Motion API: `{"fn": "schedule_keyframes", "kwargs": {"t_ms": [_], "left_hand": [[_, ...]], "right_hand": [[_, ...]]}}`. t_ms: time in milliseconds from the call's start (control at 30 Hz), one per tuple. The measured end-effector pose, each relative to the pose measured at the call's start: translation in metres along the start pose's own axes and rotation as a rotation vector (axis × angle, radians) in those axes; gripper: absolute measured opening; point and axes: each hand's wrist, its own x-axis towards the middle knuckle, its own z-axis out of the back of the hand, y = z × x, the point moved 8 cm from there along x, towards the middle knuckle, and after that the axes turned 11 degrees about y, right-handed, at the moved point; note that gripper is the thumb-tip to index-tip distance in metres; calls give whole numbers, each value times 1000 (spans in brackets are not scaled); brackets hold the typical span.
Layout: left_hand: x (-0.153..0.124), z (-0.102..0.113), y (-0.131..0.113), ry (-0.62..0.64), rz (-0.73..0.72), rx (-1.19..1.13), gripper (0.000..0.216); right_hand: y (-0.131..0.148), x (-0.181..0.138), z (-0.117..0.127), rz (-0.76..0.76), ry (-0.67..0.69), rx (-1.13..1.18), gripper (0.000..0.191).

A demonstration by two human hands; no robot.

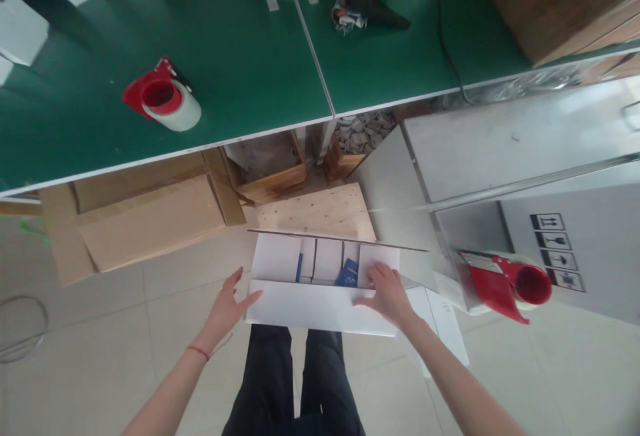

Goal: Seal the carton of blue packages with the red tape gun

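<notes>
A long white carton (320, 306) stands before my legs with its top open. Inside it are white boxes (327, 261) and a blue printed piece (347, 273); white end flaps cover both ends. At the left end, my left hand (229, 306) is open, thumb and forefinger spread, the thumb tip at the carton's corner. On the other end, my right hand (386, 293) has its fingers bent over the right end flap and its thumb on the front panel, gripping the carton's edge. The far flap is seen edge-on.
A green workbench (240, 69) runs across the top, bearing a red tape dispenser (163, 96). Another tape dispenser (520, 286) rests on large white cartons (480, 136) at right. An open brown carton (150, 223) lies left. Behind the white carton is a wooden board (320, 213).
</notes>
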Motion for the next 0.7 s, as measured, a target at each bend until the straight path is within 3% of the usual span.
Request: {"fn": "schedule_keyframes", "kwargs": {"t_ms": [100,167,233,300,367,433,533,633,700], "left_hand": [[13,-41,15,130,79,-280,94],[17,-50,16,99,59,-353,94],[17,-52,18,67,32,-391,92],[17,-54,20,83,9,-440,92],[17,-54,22,108,-12,-462,93],[17,-53,23,129,-29,-470,93],[20,-54,22,140,-50,-448,88],[21,-55,17,127,-67,-389,85],[19,-55,11,145,-82,-382,87]], "right_hand": [[25,-21,19,114,-243,-22,40],[52,-35,59,238,-493,-17,26],[69,-38,106,268,-724,17,38],[81,-21,134,255,-742,21,48],[91,-2,135,265,-647,-6,46],[95,1,114,250,-600,1,41],[95,-18,52,243,-609,60,35],[98,-29,-23,245,-473,-70,53],[96,-32,-54,226,-442,-182,63]]}}
